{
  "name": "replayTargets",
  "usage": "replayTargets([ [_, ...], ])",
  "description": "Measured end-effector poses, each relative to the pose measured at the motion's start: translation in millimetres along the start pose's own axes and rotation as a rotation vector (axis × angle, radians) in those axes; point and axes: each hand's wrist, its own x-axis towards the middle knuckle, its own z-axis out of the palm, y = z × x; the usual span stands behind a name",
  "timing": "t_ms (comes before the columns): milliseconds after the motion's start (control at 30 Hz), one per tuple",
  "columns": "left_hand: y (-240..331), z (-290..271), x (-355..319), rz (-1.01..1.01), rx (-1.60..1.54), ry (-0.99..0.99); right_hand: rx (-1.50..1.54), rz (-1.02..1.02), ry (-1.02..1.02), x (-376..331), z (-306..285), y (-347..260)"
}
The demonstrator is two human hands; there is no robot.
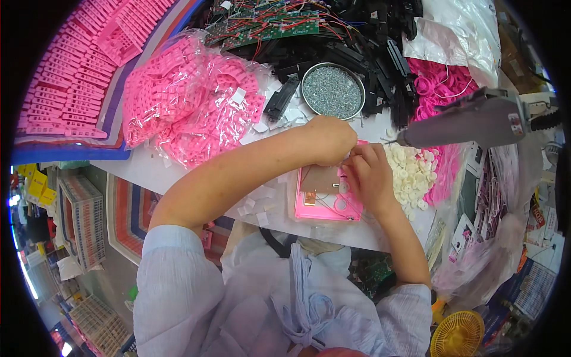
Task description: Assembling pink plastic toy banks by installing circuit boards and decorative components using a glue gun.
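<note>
A pink plastic housing [329, 212] lies on the table before me, with a brown board [320, 178] and thin wires inside it. My left hand [334, 140] reaches across above its far edge, closed with the knuckles up. Its fingertips are mostly hidden. From the right, my right hand [371, 177] rests over the housing's right side, its bent fingers pinched together close to the left hand's fingertips. Whatever lies between the fingers is too small or hidden. Just right of the hands, a grey electric screwdriver [467, 124] points its tip toward them, and neither hand holds it.
Behind the hands stands a round metal dish [303, 95] of small screws [333, 89]. Black plastic parts [389, 74] and green circuit boards [273, 30] pile up farther back. Bagged pink parts [178, 89] sit left; cream discs [410, 175] and pink pieces [431, 86] lie right.
</note>
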Motion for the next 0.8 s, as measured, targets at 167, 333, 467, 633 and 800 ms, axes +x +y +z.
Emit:
replayTargets([
  [167, 1.0, -2.7, -0.4, -0.013, 0.02, -0.049, 0.036, -0.005, -0.208, 9.3, -19.7, 0.2],
  [333, -0.5, 5.8, 1.0, -0.012, 0.053, -0.002, -0.004, -0.045, -0.197, -9.4, -26.3, -8.7],
  [467, -2.2, 7.4, 1.6, 0.005, 0.072, -0.016, -0.058, -0.022, -0.181, -9.7, -23.8, -17.5],
  [633, -5.1, 6.2, 0.1, 0.048, 0.068, 0.003, -0.26, 0.015, -0.337, -7.6, -18.7, -30.8],
  [800, -4.9, 6.4, -2.0, 0.088, 0.085, -0.005, -0.013, 0.025, -0.175, -9.6, -18.5, -22.0],
])
